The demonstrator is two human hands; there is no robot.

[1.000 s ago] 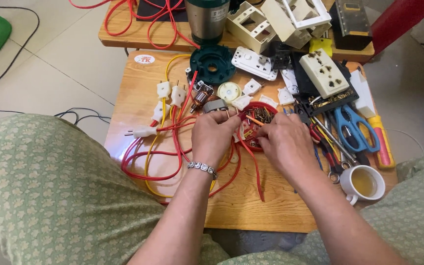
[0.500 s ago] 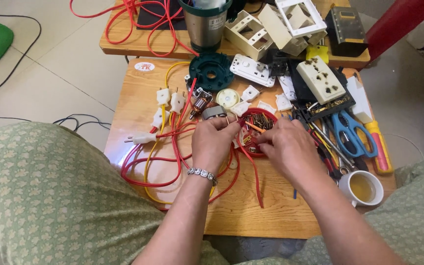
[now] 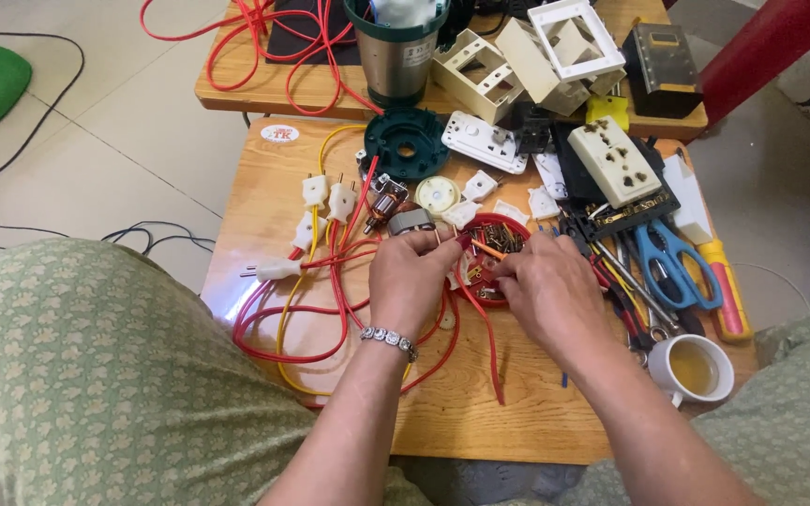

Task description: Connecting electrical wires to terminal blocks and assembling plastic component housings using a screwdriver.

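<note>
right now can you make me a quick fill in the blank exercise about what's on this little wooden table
1. Both hands, left hand and right hand, meet over a small round ____ dish of tiny metal parts.
2. The scissors by the right hand have ____ handles.
3. The white cup stands near the table's ____ edge.
4. The left wrist wears a ____.

Missing words: red; blue; right; bracelet

Bright, even daylight, soft faint shadows, a small bluish glare spot on the wooden table, sharp focus throughout.
</note>
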